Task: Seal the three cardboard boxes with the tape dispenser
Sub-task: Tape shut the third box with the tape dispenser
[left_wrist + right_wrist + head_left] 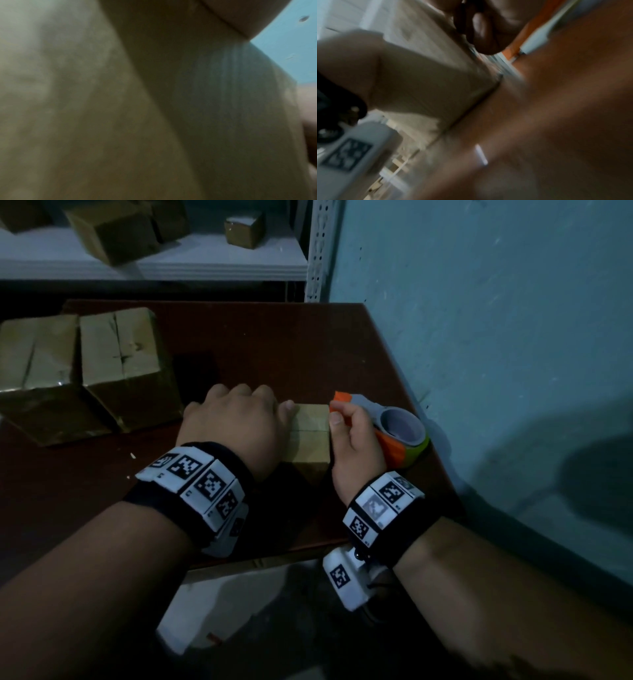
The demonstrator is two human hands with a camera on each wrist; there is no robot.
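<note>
The blue wall (479,320) fills the head view from 12 to 4 o'clock, and a white shelf (154,265) with several cardboard boxes on it runs along the top from 10 to 12 o'clock. Below the shelf the dark brown worktop (274,347) takes up the middle. On it, toward 9 o'clock, two large boxes (78,371) stand side by side, touching, their top flaps closed and creased. Near the centre, toward the worktop's right edge, sits a small box (310,436), upright, with a seam line across its top. The left hand (233,426) lies over the small box's left half, palm down, fingers (286,406) curled over its far edge and holding it; in the left wrist view the blurred cardboard fills nearly the whole frame. At 3 o'clock of the small box, touching its right edge, the right hand (352,436) grips the tape dispenser (394,433), fingers wrapped around its orange handle and the thumb at the box's top right corner. The dispenser's grey roll faces up, just beside the wall. Both wrists wear black bands (202,491) with square black-and-white markers. The right wrist view is too blurred to add more than skin, cardboard and an orange strip.
</note>
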